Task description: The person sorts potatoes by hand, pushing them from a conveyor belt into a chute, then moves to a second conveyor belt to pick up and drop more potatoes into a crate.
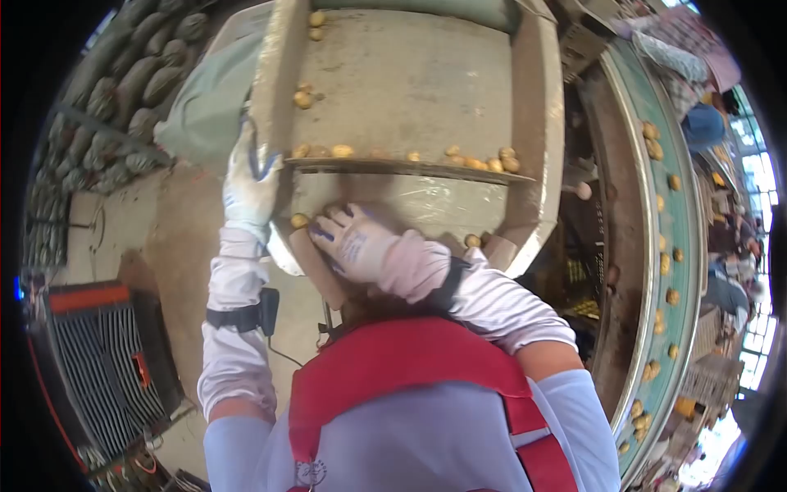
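My left hand [251, 184], in a white glove with blue patches, lies along the outer left wall [273, 90] of a large sorting tray, fingers stretched forward and thumb apart. In the tray's near section my right hand [354, 244], gloved alike, lies palm down with fingers spread and nothing visibly held. Just left of its fingertips sits a small potato [299, 220]. Another potato [473, 240] lies at the near right of this section. Beyond a thin crosswise divider [410, 168], several potatoes [343, 152] are lined up, more of them towards the right end.
On the right, a green conveyor belt [666, 291] carries scattered potatoes. Filled mesh sacks [102, 102] are stacked at the far left. A black-and-orange ribbed machine [111, 361] stands at the lower left. Other people [725, 287] are at the far right.
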Demonstrator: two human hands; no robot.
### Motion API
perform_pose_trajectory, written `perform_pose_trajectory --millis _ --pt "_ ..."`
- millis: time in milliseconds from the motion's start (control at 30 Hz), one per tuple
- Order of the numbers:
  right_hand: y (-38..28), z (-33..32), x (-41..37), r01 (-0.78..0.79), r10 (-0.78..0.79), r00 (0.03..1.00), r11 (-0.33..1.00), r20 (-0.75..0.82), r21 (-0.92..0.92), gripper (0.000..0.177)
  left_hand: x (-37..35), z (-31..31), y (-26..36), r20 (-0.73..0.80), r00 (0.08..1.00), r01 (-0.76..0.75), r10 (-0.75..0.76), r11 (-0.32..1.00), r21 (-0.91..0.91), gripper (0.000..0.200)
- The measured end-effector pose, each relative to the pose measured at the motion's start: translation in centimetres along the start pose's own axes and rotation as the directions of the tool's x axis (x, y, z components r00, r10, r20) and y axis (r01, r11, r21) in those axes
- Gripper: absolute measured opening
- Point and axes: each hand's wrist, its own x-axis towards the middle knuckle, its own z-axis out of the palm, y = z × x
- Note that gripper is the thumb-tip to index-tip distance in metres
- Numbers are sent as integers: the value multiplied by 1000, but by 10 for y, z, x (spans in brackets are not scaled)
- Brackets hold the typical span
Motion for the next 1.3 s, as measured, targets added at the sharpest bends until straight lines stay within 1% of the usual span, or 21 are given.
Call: perform_pose_trajectory --millis 100,167,233,300,367,400,500,567,633,667,700,867,967,1033,1100,1133,1167,1200,1233,1267,1300 --pt "4 20 -21 3 1 999 995 50 -95 46 7 1 7 33 999 33 -34 999 24 67" --pt "9 -1 -54 46 -39 976 998 215 -31 46 5 -3 6 42 998 52 -54 997 49 68" --pt "29 -39 -93 -39 1 970 988 242 151 47 8 -4 5 50 998 38 -38 999 -9 68" --pt "57 -46 -133 -262 252 965 937 72 231 46 7 -1 5 37 998 50 -48 997 -62 65" --pt "68 -58 -154 -541 532 829 841 176 4 45 7 -7 13 52 995 82 -85 995 56 63" --pt "63 -56 -151 -539 527 830 842 182 17 45 7 -2 7 36 997 62 -62 998 16 63" --pt "49 -53 -129 -497 470 707 862 528 -101 47 10 -4 14 6 998 56 -57 998 15 63" --pt "45 -46 -128 -474 375 872 808 316 350 46 5 -8 19 32 993 109 -112 991 81 63" --pt "44 -52 -129 -463 446 885 821 131 334 45 3 -11 17 35 989 137 -141 987 87 64" --pt "52 -47 -134 -398 441 896 846 -48 355 45 3 -10 11 25 995 91 -93 993 70 64" --pt "65 -63 -134 -427 489 872 789 -31 442 46 8 -2 7 20 999 50 -51 997 56 65" --pt "75 -77 -168 -330 519 830 752 -205 570 48 4 -2 9 -9 999 40 -41 998 -56 60" --pt "67 -89 -191 -271 529 772 775 -353 571 45 8 -2 9 -13 1000 -4 5 1000 21 60" --pt "54 -91 -221 -338 629 582 764 -515 550 43 9 0 -2 -18 999 -52 51 996 -66 61" --pt "36 -103 -256 -385 748 212 655 -629 650 36 10 0 -3 -2 1000 -31 30 999 -42 61" --pt "25 -112 -273 -393 762 -16 590 -647 705 35 10 3 -8 -27 998 -53 50 989 -135 62" --pt "25 -111 -336 -642 640 -50 568 -767 516 35 11 3 -9 -21 998 -68 66 985 -160 62" --pt "13 -109 -383 -661 625 -305 404 -719 632 38 12 3 -9 -6 997 -77 77 989 -130 61" --pt "-3 -110 -433 -756 582 -301 337 -755 562 41 12 2 -10 11 996 -83 84 991 -100 60" --pt "-35 -121 -444 -897 602 -275 119 -750 425 45 10 1 -11 25 995 -88 92 988 -127 60" --pt "-60 -117 -474 -906 590 -283 96 -757 413 45 11 0 -10 17 993 -117 119 988 -96 59"
